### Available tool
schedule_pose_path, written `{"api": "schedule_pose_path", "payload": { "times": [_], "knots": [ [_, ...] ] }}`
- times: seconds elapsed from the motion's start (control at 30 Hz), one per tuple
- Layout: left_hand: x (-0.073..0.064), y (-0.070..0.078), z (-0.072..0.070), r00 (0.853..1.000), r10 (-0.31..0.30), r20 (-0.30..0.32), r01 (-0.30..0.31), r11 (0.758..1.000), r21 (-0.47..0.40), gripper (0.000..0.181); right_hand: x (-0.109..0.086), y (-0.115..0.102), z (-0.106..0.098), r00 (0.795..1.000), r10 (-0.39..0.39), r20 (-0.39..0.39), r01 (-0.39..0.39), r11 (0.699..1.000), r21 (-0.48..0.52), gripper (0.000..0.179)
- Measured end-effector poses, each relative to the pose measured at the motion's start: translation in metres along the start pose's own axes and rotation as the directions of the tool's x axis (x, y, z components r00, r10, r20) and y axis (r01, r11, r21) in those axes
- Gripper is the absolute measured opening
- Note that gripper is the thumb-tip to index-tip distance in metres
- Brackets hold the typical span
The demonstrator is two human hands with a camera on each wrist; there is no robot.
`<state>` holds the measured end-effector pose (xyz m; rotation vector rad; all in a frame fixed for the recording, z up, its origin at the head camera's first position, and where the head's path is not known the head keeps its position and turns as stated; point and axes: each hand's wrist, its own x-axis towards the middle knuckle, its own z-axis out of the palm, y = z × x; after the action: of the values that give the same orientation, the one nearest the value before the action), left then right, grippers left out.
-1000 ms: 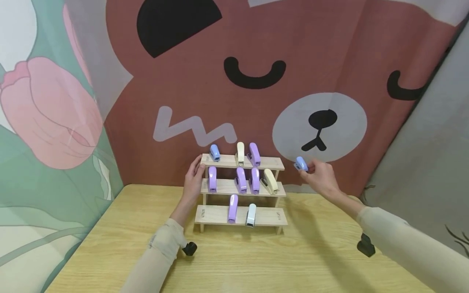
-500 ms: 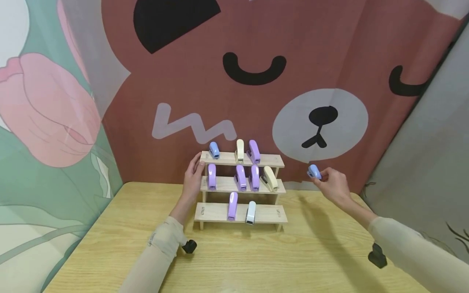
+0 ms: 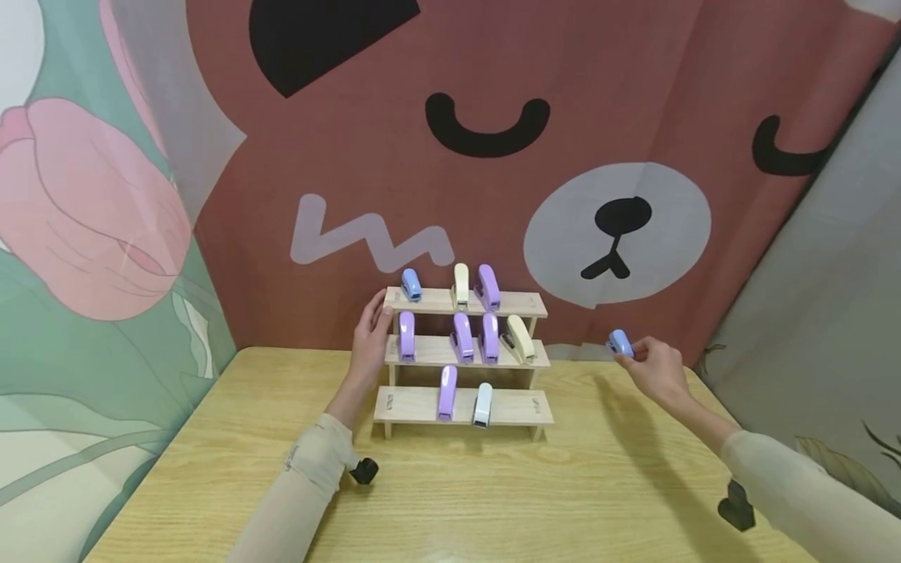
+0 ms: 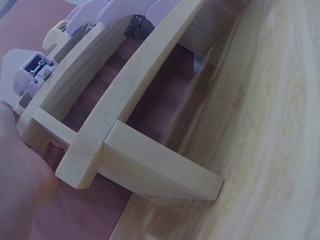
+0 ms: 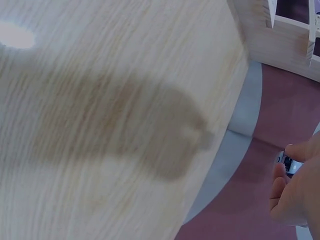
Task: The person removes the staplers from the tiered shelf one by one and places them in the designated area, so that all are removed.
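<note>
In the head view a three-tier wooden display rack (image 3: 415, 400) stands on the table, bearing purple, cream, blue and white staplers. My left hand (image 3: 369, 342) holds the left end of its upper shelf, thumb at the near edge; its fingertips are partly hidden behind the wood. Off to the right, above the table's back edge, my right hand (image 3: 658, 369) pinches a small blue stapler (image 3: 620, 344) between thumb and fingers. Another blue stapler (image 3: 411, 285) sits at the top shelf's left, with a cream stapler (image 3: 461, 286) and a purple stapler (image 3: 487, 287) farther right.
A white stapler (image 3: 482, 404) and a purple stapler (image 3: 447, 392) stand on the bottom shelf. Several staplers fill the middle one, among them a cream stapler (image 3: 520, 338) at the right. Behind the wooden table (image 3: 450, 500) hangs a bear-print curtain (image 3: 366, 172).
My right hand has moved right, away from the rack and lower in view, carrying the blue stapler. The left hand keeps its place at the rack while the head view shifts slightly.
</note>
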<state>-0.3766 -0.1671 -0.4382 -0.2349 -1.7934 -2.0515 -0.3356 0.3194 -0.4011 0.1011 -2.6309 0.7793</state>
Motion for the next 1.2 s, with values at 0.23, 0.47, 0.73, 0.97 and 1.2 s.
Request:
{"api": "schedule_pose_path", "payload": {
  "times": [0.23, 0.47, 0.73, 0.97, 1.2],
  "knots": [
    [-0.011, 0.031, 0.001, 0.999, -0.034, 0.042, 0.033, 0.999, 0.015, 0.053, -0.001, 0.013, 0.000, 0.999, 0.032, -0.031, -0.032, 0.999, 0.003, 0.033],
    [-0.008, 0.033, 0.001, 0.999, -0.023, 0.041, 0.022, 1.000, 0.014, 0.053, 0.002, 0.022, -0.003, 0.997, 0.057, -0.055, -0.056, 0.998, 0.013, 0.039],
    [-0.006, 0.032, 0.002, 0.999, -0.024, 0.032, 0.024, 1.000, -0.005, 0.052, -0.002, 0.037, 0.000, 0.996, 0.080, -0.047, -0.080, 0.997, 0.013, 0.043],
    [-0.008, 0.030, 0.002, 0.998, -0.047, 0.043, 0.047, 0.999, 0.010, 0.052, -0.008, 0.058, 0.008, 0.993, 0.087, -0.079, -0.088, 0.996, -0.004, 0.039],
    [-0.011, 0.029, 0.001, 0.998, -0.052, 0.035, 0.051, 0.998, 0.023, 0.052, -0.008, 0.081, 0.021, 0.989, 0.130, -0.071, -0.128, 0.991, 0.035, 0.037]
  ]
}}
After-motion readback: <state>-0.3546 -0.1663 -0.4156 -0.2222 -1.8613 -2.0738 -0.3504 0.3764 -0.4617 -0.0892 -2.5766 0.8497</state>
